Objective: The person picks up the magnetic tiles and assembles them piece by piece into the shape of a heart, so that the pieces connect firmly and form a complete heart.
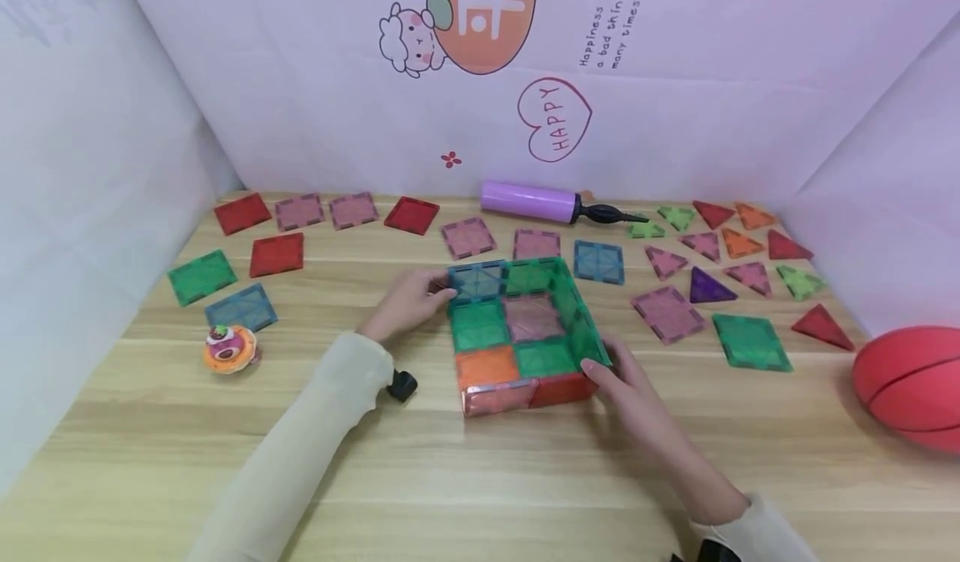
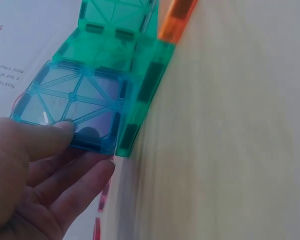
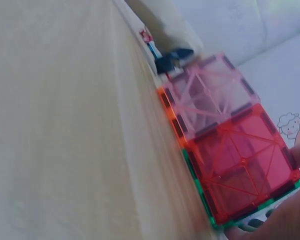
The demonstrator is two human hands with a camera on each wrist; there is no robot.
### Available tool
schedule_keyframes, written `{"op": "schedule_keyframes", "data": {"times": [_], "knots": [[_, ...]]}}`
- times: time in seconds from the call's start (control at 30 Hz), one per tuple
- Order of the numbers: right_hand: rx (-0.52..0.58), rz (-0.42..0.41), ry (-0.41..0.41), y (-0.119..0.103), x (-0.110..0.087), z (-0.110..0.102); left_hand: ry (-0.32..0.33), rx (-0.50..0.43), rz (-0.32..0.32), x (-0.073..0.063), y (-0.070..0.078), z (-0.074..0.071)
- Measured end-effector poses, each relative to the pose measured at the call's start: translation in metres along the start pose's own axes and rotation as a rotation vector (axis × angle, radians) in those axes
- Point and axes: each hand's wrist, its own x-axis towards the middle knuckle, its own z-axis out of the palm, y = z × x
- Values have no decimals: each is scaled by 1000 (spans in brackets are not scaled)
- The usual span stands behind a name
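An open-topped box of clear magnetic tiles stands on the table, with a floor of green, pink and orange tiles [image 1: 487,366]. Green tiles [image 1: 577,308] wall its right side; a red tile [image 3: 244,161] and a pink tile [image 3: 210,95] form the front. At the back left corner a blue magnetic tile [image 2: 72,100] stands upright beside a green one. My left hand [image 1: 408,302] pinches this blue tile, thumb on its face and fingers behind. With thumb at the top edge, my right hand [image 1: 630,391] grips the box's front right corner; its other fingers are mostly hidden.
Loose square tiles [image 1: 277,253] lie at the back left near a small doughnut-shaped toy [image 1: 228,350]. Behind the box rests a purple hand pump [image 1: 528,201]. Several triangle tiles [image 1: 712,287] are spread at the back right, with a red ball [image 1: 915,387] at the right edge.
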Motion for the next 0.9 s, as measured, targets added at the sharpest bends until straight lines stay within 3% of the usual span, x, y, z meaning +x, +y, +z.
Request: {"op": "schedule_keyframes", "data": {"times": [0.17,0.33,0.5,0.6,0.73,0.9], "knots": [[62,19,23,4,-3,2,-71,10,12,18,4,5],[53,-29,4,8,0,2,-149,8,12,23,1,-8],[50,-51,13,11,-1,2,-134,18,-40,35,-8,-22],[35,-53,25,12,-1,1,-105,41,-83,49,-14,-25],[29,-45,28,13,-1,1,-94,144,-127,75,-16,-26],[19,-57,35,13,-1,4,-148,221,-178,105,-14,-22]]}}
